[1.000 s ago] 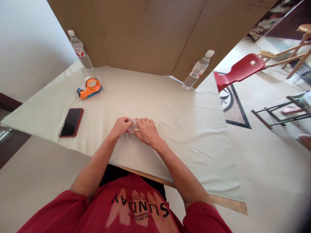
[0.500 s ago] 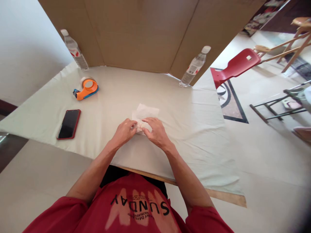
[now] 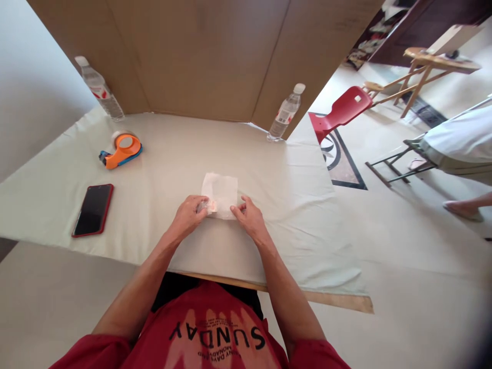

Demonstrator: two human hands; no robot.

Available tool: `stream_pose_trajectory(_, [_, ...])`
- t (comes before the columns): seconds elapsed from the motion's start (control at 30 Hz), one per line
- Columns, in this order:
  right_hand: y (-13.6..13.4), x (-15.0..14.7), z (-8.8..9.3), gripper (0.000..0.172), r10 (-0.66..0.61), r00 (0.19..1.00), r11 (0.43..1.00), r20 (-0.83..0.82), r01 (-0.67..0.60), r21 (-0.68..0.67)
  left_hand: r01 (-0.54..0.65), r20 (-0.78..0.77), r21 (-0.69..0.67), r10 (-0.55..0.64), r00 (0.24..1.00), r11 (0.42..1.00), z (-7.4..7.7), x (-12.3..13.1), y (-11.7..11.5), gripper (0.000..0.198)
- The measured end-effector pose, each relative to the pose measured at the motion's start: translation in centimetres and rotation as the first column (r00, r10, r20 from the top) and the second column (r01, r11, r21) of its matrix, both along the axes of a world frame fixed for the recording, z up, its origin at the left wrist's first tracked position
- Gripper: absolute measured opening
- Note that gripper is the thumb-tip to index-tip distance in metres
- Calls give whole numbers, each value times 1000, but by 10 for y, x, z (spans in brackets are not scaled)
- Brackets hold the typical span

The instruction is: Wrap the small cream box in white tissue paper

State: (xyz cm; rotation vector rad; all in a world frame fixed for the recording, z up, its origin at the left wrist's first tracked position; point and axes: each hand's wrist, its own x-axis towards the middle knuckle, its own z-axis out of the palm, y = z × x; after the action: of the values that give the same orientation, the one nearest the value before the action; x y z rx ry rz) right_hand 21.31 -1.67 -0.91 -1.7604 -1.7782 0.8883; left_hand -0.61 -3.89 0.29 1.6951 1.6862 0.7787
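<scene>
A square sheet of thin white paper (image 3: 223, 188), like a tissue or napkin, lies flat on the cloth-covered table in front of me. My left hand (image 3: 189, 214) is closed at the paper's lower left, with thumb and fingers pinching a small, crinkled, clear plastic wrapper (image 3: 211, 206) with pinkish marks. What the wrapper contains, if anything, is too small to make out. At the lower right edge of the sheet is my right hand (image 3: 249, 218), its thumb touching the paper and its fingers apart, curled a little.
To the left are a phone (image 3: 93, 210) and an orange tape dispenser (image 3: 123, 149). Water bottles stand at back left (image 3: 100, 89) and back right (image 3: 286, 114), before a cardboard panel (image 3: 200, 61). Beyond the table's right edge are a red chair (image 3: 344, 113) and a seated person (image 3: 465, 133).
My hands have moved apart: the right one shifted to the paper's right edge, the left kept the wrapper at the lower left. The sheet shows more fully. The whole view has shifted.
</scene>
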Motion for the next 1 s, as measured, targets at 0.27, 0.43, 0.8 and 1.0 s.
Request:
stream_pose_trajectory(0.27, [6, -1, 3, 62, -32, 999, 998, -33, 30, -55, -63, 42, -111, 68, 997, 992, 3, 1, 2, 39])
stream_pose_trajectory(0.43, [-3, -3, 16, 70, -79, 968, 953, -240, 3, -302, -78, 81, -175, 93, 992, 982, 9, 4, 3, 36])
stream_pose_trajectory(0.8, [-17, 6, 18, 62, -152, 966, 951, -208, 86, -296, -63, 49, -149, 71, 996, 987, 11, 6, 0, 35])
stream_pose_trajectory(1.0, [-2, -10, 11, 69, -205, 933, 948, -296, 114, -296, -1, -44, -36, 0, 999, 999, 8, 6, 3, 34])
